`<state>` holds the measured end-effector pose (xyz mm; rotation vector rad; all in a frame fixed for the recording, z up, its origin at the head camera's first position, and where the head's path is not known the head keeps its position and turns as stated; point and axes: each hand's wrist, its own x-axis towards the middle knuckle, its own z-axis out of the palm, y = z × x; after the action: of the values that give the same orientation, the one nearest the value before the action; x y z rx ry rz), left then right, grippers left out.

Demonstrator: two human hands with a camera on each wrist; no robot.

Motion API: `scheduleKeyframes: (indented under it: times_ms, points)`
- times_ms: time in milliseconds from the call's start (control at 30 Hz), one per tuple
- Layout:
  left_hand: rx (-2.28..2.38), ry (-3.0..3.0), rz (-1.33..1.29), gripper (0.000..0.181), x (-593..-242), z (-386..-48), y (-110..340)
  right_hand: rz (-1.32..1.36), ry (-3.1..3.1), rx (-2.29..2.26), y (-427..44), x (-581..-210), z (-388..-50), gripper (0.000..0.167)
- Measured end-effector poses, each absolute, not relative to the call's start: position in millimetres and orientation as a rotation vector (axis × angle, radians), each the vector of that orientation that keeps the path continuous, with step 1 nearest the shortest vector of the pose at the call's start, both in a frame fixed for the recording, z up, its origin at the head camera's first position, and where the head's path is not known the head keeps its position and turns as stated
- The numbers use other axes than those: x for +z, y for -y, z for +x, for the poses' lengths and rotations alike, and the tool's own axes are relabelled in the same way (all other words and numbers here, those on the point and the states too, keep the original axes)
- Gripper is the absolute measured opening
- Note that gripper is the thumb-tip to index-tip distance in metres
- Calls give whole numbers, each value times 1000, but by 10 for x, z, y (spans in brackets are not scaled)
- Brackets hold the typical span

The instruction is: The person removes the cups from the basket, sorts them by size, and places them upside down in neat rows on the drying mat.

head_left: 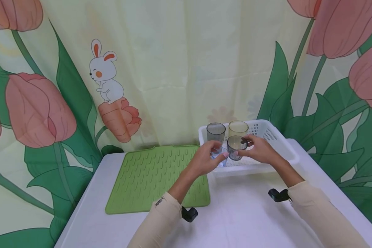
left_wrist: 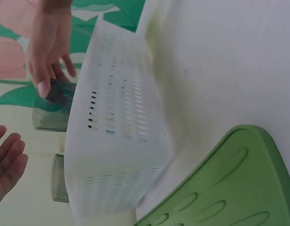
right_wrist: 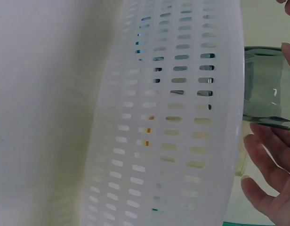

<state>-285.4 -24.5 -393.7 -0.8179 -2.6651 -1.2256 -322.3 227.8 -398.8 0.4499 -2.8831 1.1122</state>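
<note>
1. The smoky glass (head_left: 237,151) was see-through and grey, with a darker ring at its rim and its mouth facing up. It was at the left half of the white basket (head_left: 292,156), its upper part above the basket's edge; I couldn't tell whether its base touched the basket floor.
2. Farthest left, the green mat (head_left: 161,179), patterned with long ovals, lay flat on the white table (head_left: 241,213).
3. Next came the left hand (head_left: 204,158), fingers and thumb apart, near the blue glass (head_left: 223,162), which it partly hid.
4. Behind those stood the grey glass (head_left: 215,136).
5. The amber glass (head_left: 238,127) stood behind the smoky one.
6. Rightmost, the right hand (head_left: 260,150) was clamped on the smoky glass, thumb on one side, fingers opposite.
</note>
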Motion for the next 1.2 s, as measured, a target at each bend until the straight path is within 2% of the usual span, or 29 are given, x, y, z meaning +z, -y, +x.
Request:
scheduleKeyframes:
  times_ms: [167,600,1200]
  points:
    - [-1224,2641,-841,55,-3926,-2845,298,509,2842,1136,-2209,-3914,-3131,82]
    - [-1306,2580,-887,58,-3847,-2807,378,721,2679,1277,-2019,-3780,-2854,67]
    - [-1438,2628,-1093,73,-3761,-2777,519,861,2621,1350,-1940,-3712,-2630,65]
